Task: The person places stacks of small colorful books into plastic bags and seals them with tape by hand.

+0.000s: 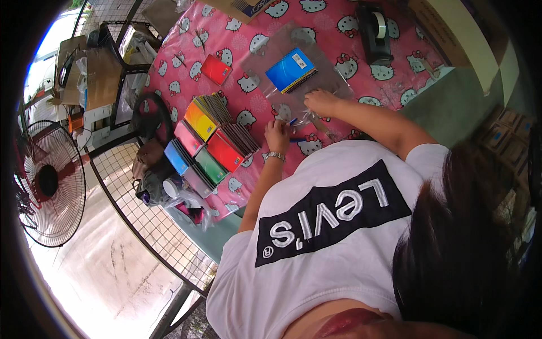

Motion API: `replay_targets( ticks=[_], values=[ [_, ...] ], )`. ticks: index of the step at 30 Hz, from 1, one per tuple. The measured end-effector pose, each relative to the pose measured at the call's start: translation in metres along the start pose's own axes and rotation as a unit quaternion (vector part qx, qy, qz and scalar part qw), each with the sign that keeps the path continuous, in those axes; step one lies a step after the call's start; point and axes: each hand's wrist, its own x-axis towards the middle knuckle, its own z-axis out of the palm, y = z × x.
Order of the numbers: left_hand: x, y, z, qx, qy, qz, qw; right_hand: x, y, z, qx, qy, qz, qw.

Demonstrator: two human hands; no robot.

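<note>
Shirt [339,161], white, black panel across the chest: yours. Watch [276,155], metal-banded, on your left wrist. Left hand [277,135], fingers bent beside a small blue item [293,121]; whether you grip it, cannot tell. Right hand [320,103], fingers bent at the near part of a clear plastic sheet [333,79]; grip likewise uncertain. Your two hands: near, but apart from each other. Notebook stacks [226,155], spiral-bound, mixed colours, leaning together to your left. Blue notebook [291,69], spiral-bound, just beyond your right hand, within the sheet's outline; inside or on top, cannot tell. Worktop [398,73], pink cat-patterned cover. Red notebook [217,70], single, left of the blue one. Tape dispenser [375,34], black, to the far right. Cardboard box [243,8], at the far edge.
</note>
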Motion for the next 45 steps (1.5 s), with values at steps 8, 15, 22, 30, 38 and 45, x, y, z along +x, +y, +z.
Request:
replay_targets(
  ticks=[8, 15, 22, 30, 38, 45],
  values=[
    [-0.005, -0.001, -0.019, 0.036, -0.023, 0.068, 0.997, -0.006, -0.013, -0.01, -0.006, 0.044, -0.033, 0.999],
    [-0.015, -0.014, -0.018, -0.073, 0.002, 0.074, 0.995, -0.001, -0.013, 0.006, 0.034, 0.025, 0.038, 0.998],
    [-0.009, -0.015, -0.013, -0.053, -0.02, 0.087, 0.995, 0.018, -0.006, -0.012, 0.17, -0.067, 0.092, 0.979],
    [0.02, -0.066, 0.002, -0.184, -0.013, 0.129, 0.974, 0.015, -0.043, -0.006, -0.002, 0.132, -0.041, 0.99],
    [0.042, -0.067, 0.02, -0.201, -0.027, 0.185, 0.962, -0.009, -0.029, 0.003, -0.009, 0.137, 0.06, 0.989],
    [0.061, -0.097, 0.011, -0.213, -0.084, 0.156, 0.961, 0.018, -0.03, 0.019, 0.1, 0.137, 0.132, 0.977]
  ],
)
